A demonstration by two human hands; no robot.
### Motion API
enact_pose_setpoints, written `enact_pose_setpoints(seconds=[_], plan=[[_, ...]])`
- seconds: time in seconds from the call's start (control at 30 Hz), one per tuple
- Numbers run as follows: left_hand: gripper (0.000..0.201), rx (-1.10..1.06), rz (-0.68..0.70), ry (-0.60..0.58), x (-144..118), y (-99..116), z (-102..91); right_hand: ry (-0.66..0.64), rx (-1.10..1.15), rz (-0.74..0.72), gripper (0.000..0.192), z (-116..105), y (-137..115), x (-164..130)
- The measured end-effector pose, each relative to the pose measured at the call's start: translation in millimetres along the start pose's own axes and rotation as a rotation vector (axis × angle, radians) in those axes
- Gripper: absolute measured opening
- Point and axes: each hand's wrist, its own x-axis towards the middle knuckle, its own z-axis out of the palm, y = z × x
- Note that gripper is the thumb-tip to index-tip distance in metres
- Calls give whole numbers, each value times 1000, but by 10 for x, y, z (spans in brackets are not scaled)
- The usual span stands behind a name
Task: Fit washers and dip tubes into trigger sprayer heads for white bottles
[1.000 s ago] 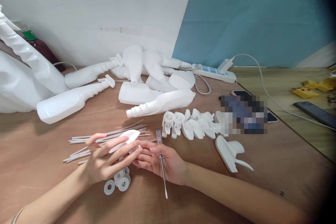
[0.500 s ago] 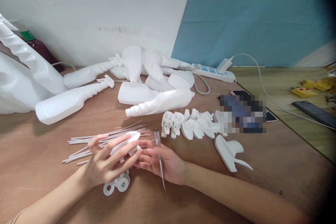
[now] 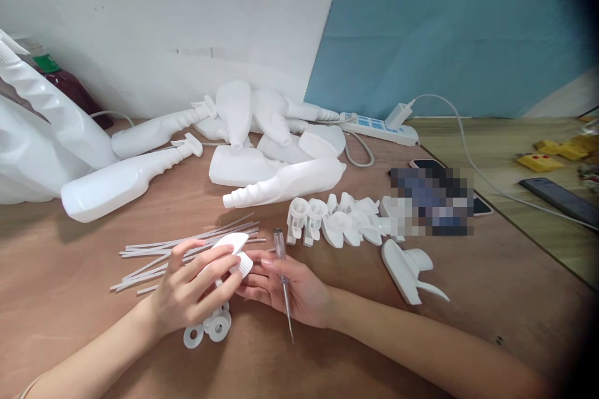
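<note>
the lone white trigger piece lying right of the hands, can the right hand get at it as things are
Probably, but not freely. The trigger piece lies alone on bare table beside the right forearm, with nothing between. But the right hand already has a screwdriver in its grip, and its fingertips meet the spray head held by the left hand.
</note>
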Motion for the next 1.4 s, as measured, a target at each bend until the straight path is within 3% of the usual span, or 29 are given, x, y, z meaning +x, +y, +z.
enact_pose_setpoints(seconds=[0.33, 0.53, 0.9, 0.97, 1.17, 1.4], plan=[[18, 32, -51, 25, 21, -10, -1, 14, -27, 1, 25, 11, -11, 3], [15, 78, 22, -24, 34, -1, -14, 6, -23, -9, 24, -11, 2, 11], [22, -67, 166, 61, 101, 30, -62, 8, -23, -28, 27, 23, -21, -12], [24, -112, 128, 62, 60, 31, -56, 26, -27, -30, 26, 28, -24, -14], [37, -184, -179, 14, -11, -1, -37, -8, -30, -36, 24, 22, -27, -8], [21, -247, -170, -17, 54, -24, -30, -36, -56, -28, 27, 9, -18, -4]])
